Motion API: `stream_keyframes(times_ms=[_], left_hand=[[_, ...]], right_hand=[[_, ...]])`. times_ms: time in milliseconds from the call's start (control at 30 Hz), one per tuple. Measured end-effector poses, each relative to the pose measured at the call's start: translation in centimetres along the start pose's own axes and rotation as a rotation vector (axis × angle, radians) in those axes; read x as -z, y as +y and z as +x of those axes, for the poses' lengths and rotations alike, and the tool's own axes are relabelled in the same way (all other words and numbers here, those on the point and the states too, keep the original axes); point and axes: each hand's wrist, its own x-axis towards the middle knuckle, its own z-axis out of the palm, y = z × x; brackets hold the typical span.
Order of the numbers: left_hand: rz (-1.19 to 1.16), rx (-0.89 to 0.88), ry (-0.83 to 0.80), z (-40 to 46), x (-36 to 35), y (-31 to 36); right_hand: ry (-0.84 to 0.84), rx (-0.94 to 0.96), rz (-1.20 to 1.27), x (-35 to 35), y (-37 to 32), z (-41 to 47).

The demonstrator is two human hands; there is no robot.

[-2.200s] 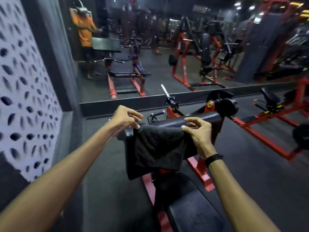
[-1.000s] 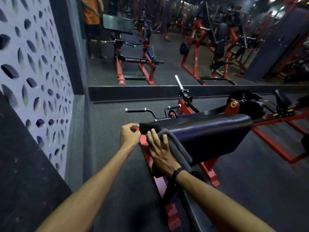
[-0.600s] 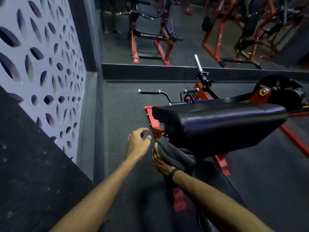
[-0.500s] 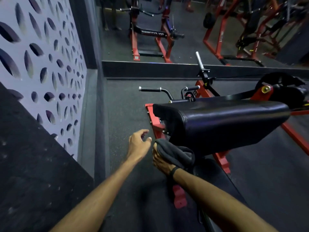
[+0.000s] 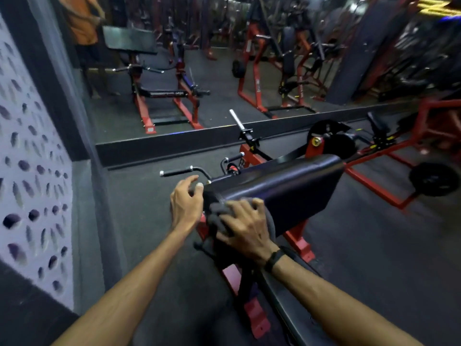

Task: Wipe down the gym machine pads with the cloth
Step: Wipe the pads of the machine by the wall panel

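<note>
A wide wall mirror is filling the upper part of the view, reflecting red-framed machines and a dark rubbery floor; the white lettering on a reflected black crossbar is too blurred to read. To the left a pale wall panel is showing rows of dark leaf-shaped cut-outs. The dark speckled floor is running under everything, matte and grainy. The gym machine's red steel frame is sitting low on it, made of square painted tubing, with a round black weight plate on the right side. The black pad is lying across the middle of the view, a long rounded block in smooth glossy vinyl, catching light along its top edge. A black-gripped handlebar with a chrome end is sticking out just left of the pad. The cloth, dark grey, soft and bunched, is lying against the pad's near left end. The right hand is pressing down on the cloth with its fingers spread and slightly bent, holding the fabric flat to the vinyl. The left hand is hovering at the pad's left end, fingers loosely curved and apart, the thumb tip right at the pad's corner, gripping nothing. A black wristband is circling the right wrist.
</note>
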Motion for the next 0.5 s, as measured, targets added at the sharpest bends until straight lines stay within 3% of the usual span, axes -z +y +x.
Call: stream_keyframes(times_ms=[67, 133, 233, 267, 400, 500], left_hand=[[-0.046, -0.049, -0.008, 1.1, -0.9, 1.5], [-0.070, -0.069, -0.020, 2.3, -1.7, 2.2], [-0.044, -0.094, -0.046, 3.3, -2.3, 2.4], [-0.029, -0.119, -0.079, 3.4, -2.6, 2.4], [0.074, -0.293, -0.264, 3.7, -3.6, 1.7], [0.108, -0.434, -0.407, 3.9, -4.9, 1.3]], right_hand=[[0.143, -0.299, -0.048, 1.0, 0.9, 1.3], [0.167, -0.661, -0.003, 0.2, 0.7, 1.6], [-0.116, -1.150, 0.242, -3.1, -1.4, 0.9], [-0.138, -1.272, 0.328, -4.2, -2.1, 0.6], [0.018, -1.592, 0.466, -6.2, -2.9, 1.4], [0.227, -1.801, 0.516, -6.6, -3.1, 1.7]])
